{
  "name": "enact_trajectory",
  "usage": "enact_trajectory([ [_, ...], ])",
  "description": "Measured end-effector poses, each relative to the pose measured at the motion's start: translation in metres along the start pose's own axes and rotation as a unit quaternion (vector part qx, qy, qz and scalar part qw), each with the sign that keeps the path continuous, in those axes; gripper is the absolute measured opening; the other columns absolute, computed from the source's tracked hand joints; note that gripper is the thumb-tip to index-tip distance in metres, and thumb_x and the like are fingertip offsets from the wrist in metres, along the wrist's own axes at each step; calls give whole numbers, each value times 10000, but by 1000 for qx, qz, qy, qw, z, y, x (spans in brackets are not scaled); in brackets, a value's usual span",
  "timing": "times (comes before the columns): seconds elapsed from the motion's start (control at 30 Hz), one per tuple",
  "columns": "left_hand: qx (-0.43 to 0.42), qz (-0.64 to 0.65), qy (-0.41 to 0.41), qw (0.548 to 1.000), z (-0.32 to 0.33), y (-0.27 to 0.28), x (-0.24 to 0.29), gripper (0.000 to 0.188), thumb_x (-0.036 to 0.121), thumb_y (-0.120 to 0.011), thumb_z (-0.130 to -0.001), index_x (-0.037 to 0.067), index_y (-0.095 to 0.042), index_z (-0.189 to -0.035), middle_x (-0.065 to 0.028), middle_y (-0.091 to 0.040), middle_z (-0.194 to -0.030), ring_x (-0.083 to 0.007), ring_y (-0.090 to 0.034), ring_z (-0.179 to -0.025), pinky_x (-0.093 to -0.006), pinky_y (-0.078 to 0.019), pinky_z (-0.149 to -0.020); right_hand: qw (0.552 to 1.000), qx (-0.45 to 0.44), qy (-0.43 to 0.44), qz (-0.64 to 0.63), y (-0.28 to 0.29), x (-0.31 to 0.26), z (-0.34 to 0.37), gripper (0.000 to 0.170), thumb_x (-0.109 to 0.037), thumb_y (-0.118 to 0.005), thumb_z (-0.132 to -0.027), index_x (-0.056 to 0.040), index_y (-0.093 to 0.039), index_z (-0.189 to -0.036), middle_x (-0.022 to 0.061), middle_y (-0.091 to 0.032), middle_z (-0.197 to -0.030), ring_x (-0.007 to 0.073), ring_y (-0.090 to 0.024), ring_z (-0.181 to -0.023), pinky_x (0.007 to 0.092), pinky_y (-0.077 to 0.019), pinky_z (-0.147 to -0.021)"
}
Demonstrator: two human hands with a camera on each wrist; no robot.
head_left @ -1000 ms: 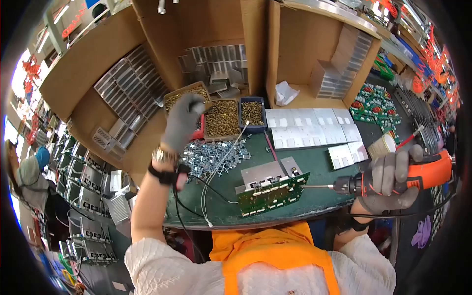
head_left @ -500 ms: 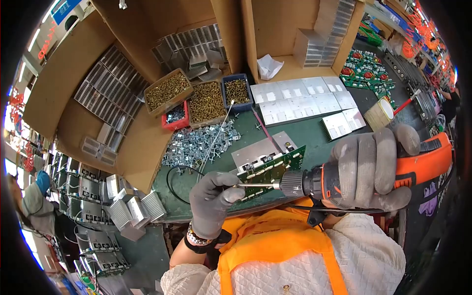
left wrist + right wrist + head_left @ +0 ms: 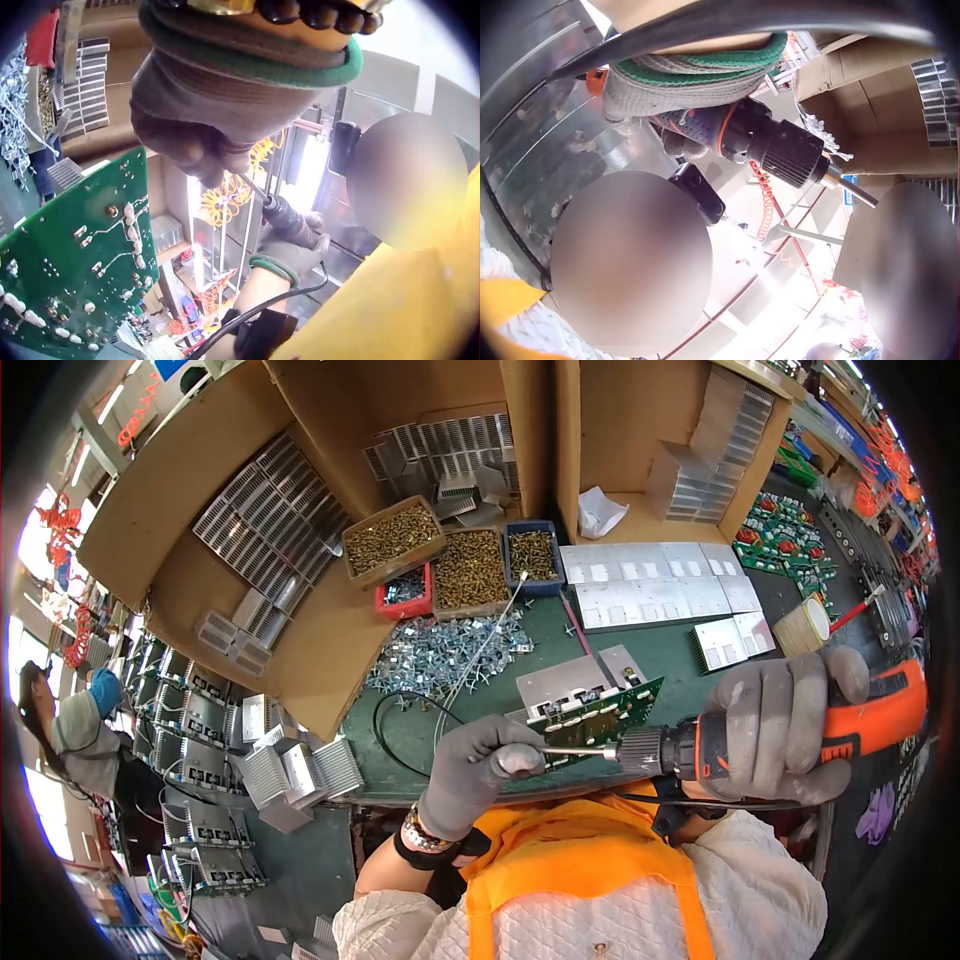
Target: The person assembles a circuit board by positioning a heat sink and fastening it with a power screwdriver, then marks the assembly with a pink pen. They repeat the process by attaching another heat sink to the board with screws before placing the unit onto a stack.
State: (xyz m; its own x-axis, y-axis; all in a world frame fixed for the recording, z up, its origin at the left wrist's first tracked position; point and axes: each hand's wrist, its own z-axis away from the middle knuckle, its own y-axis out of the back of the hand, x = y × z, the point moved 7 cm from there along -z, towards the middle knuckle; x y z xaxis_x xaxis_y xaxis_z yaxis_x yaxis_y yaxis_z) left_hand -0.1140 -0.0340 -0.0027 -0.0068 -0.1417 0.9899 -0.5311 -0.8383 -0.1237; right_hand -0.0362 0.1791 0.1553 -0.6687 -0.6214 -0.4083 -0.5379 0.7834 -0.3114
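Note:
The gloved right hand (image 3: pixel 775 725) grips an orange and black electric screwdriver (image 3: pixel 870 715) held level, its bit pointing left. At the bit's tip, the thumb and fingers of the gloved left hand (image 3: pixel 478 772) pinch together; whatever lies between them is too small to tell. In the left wrist view the bit (image 3: pixel 255 189) reaches the left fingertips. Just behind the tool, a green circuit board (image 3: pixel 600 725) stands tilted against a metal plate (image 3: pixel 565 682). The right wrist view shows the black chuck (image 3: pixel 793 154) and its bit (image 3: pixel 859 193).
Boxes of brass screws (image 3: pixel 468 568) stand beyond a pile of small metal clips (image 3: pixel 445 655). Silver heatsink plates (image 3: pixel 655 600) lie at the back right, near a roll of tape (image 3: pixel 802 627). Cardboard boxes (image 3: pixel 340 660) hold finned heatsinks. A black cable (image 3: pixel 380 730) loops over the bench.
The left hand has come from the screw boxes down to the bit's tip and stays there. The screwdriver has moved left, across the front of the board.

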Motion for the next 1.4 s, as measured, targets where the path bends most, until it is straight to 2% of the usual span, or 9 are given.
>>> enact_trajectory([
  [0.1,-80,114,92,986,0,-6,-6,379,341,-718,-870,-31,-652,-900,-65,-664,-779,-104,-584,-674,-234,-465,-644,988,132,39,-70,12,10,2,653,49,-630,-614,29,-466,-1245,35,-533,-640,141,-555,-463,254,-474,-463],
  [0.2,-78,99,124,984,-3,-3,-6,429,383,-702,-873,-31,-651,-971,-74,-673,-842,-115,-604,-718,-244,-481,-675,986,148,39,-59,40,15,16,634,-129,-690,-827,4,-388,-1369,60,-542,-797,123,-551,-563,263,-418,-447],
  [0.4,81,-115,-140,980,-87,73,59,420,328,-657,-909,-16,-639,-1150,-85,-678,-989,-149,-623,-917,-280,-486,-795,975,199,86,-50,60,0,20,699,-53,-710,-704,19,-402,-1328,63,-532,-793,131,-560,-569,275,-427,-461],
  [0.63,-53,-777,-9,627,-197,169,-33,159,106,-610,-845,71,-726,-948,-131,-694,-1011,-304,-666,-954,-392,-533,-833,973,206,105,-16,68,-13,26,588,-31,-719,-754,16,-412,-1254,74,-525,-776,122,-529,-510,244,-427,-450],
  [0.83,-92,-823,105,550,-217,178,-65,183,122,-593,-856,98,-734,-968,-129,-695,-1042,-298,-670,-1006,-403,-544,-818,973,211,95,7,68,-11,28,583,-89,-714,-817,22,-396,-1293,91,-548,-822,114,-547,-545,252,-427,-443],
  [0.97,-83,-827,75,551,-207,173,-47,173,157,-620,-825,145,-731,-956,-110,-691,-1013,-294,-665,-945,-405,-529,-813,980,175,89,19,63,-15,28,564,-116,-699,-850,14,-394,-1306,85,-552,-833,108,-548,-551,247,-421,-436],
  [1.07,44,-630,-143,762,-178,157,6,117,97,-673,-799,71,-688,-912,-73,-664,-869,-260,-650,-774,-368,-519,-736,980,168,99,25,57,-21,22,552,-124,-696,-860,10,-396,-1303,76,-546,-820,100,-534,-528,241,-414,-434],
  [1.2,112,-198,-57,972,-118,101,37,95,29,-642,-840,9,-643,-933,-49,-641,-840,-147,-623,-749,-291,-503,-677,979,163,123,28,47,-28,14,594,-108,-709,-829,12,-407,-1325,57,-526,-776,101,-510,-488,245,-412,-431],
  [1.4,74,210,30,975,-32,15,19,154,83,-668,-883,31,-582,-1000,-87,-653,-897,-152,-633,-718,-263,-524,-645,992,82,90,26,19,-15,1,602,5,-647,-689,0,-447,-1257,14,-521,-725,113,-543,-553,240,-477,-546],
])
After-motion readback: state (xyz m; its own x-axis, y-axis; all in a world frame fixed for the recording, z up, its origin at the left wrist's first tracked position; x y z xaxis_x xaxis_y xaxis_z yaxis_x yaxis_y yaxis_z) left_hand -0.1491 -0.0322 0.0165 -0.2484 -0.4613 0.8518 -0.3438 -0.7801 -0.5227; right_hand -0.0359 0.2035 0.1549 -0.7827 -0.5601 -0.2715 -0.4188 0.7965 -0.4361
